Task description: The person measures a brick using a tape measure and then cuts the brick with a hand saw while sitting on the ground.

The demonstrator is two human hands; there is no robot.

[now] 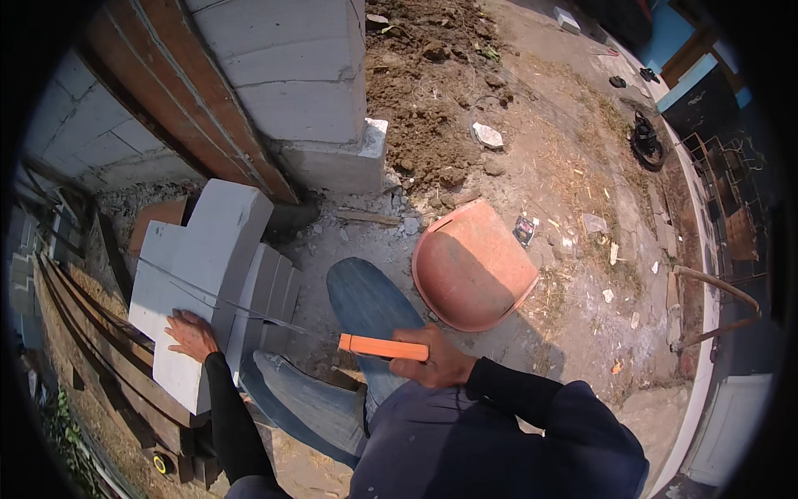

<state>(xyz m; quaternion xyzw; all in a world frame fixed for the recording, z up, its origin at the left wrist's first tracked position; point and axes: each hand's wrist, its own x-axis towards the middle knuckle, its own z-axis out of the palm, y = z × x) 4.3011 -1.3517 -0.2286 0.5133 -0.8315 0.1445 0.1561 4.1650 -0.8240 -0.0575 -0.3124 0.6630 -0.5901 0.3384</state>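
Note:
My right hand [436,359] grips the orange handle of a hand saw [382,347]. Its thin blade [224,301] runs left across a light grey block [199,274] that leans on a stack of similar blocks. My left hand [191,334] rests flat on the near lower part of that block, fingers spread. My knee in blue jeans [366,299] is bent up between the block and an orange pan.
An orange tilted pan [472,268] lies on the dirt to the right. A grey block wall [291,75] with a wooden plank [191,100] stands behind. Wooden planks [100,333] lie at the left. A curved pipe [715,312] stands at far right.

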